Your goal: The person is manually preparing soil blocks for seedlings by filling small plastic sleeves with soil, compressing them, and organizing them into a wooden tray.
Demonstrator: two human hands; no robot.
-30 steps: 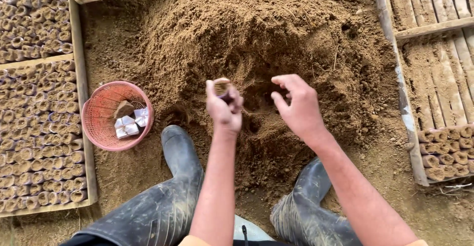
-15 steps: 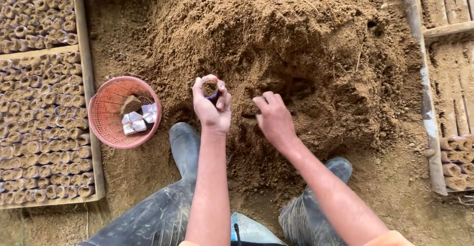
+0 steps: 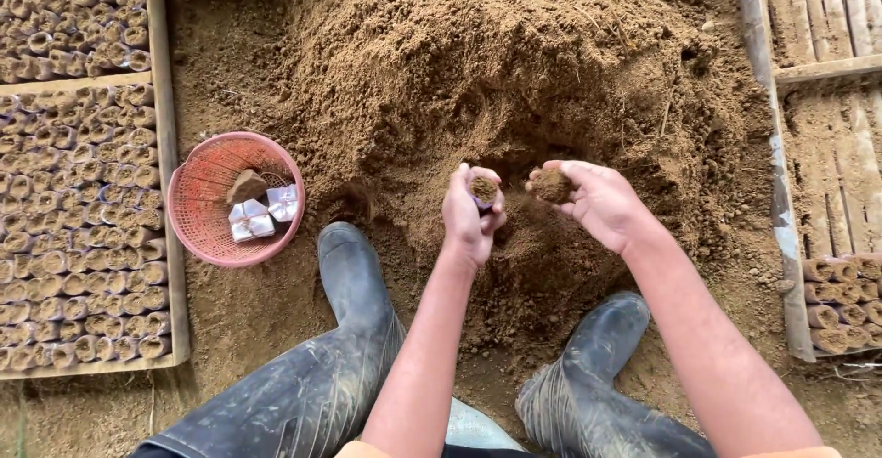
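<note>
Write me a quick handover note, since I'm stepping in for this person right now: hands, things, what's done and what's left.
Left hand: closed around a small pot, soil showing at its mouth.
Right hand: cupping a clump of soil beside the pot.
Soil heap ahead; pink basket with folded white pots to the left.
Done: filled pots in the left tray.
Left: top up this pot; basket's pots unfilled.

1. Ground: bare brown dirt floor (image 3: 257, 329), with a big loose soil mound (image 3: 514, 63) filling the centre and top.
2. Left side: wooden-framed bed (image 3: 167, 237) packed with rows of small soil-filled seedling bags (image 3: 73, 237).
3. Right side: weathered wooden slats (image 3: 827, 100) behind a pale plank edge (image 3: 767, 146); a few filled bags (image 3: 841, 302) stacked low.
4. Light: even, soft daylight, no hard shadows.
</note>
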